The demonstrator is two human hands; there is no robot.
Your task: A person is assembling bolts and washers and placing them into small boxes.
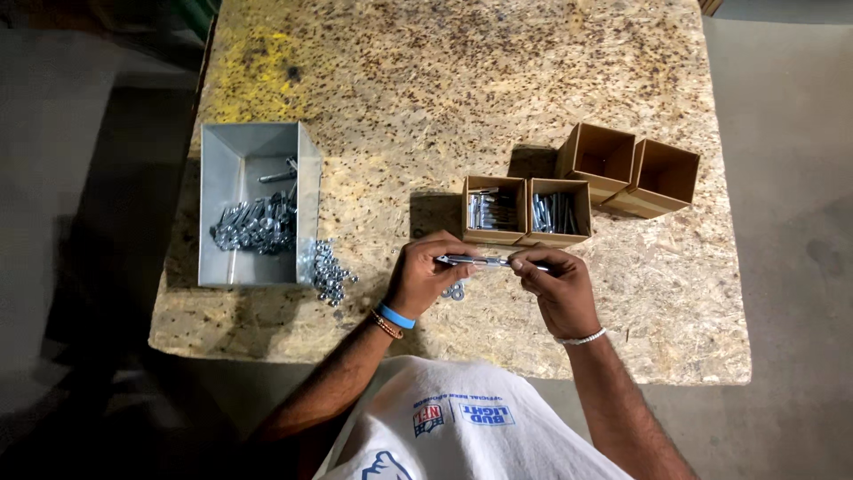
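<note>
Both hands work at the near middle of a chipboard table point(551, 80). The left hand point(422, 277) has its fingers curled and pinches one end of a long silver bolt point(491, 261); the right hand point(558, 286) pinches the other end between thumb and fingertips. The bolt lies level, running left to right between the two hands, held just above the table surface and just near of two small cardboard boxes. A few loose silver nuts point(457, 292) lie on the table under the bolt, between the hands. The left filled box point(494, 211) and the right filled box point(558, 213) stand touching side by side, open at the top, each holding silver bolts laid lengthwise. Further right and slightly farther, two empty cardboard boxes point(629, 172) stand touching each other, turned at an angle. At the left of the table sits a grey metal bin point(256, 142), open-topped, with a heap of silver bolts point(256, 225) in its near half and one or two lying apart toward the far end. A small pile of nuts point(330, 274) lies on the table against the bin's near right corner. The left wrist carries a blue band point(396, 316) and a brown bracelet; the right wrist carries a silver bracelet point(580, 338).
</note>
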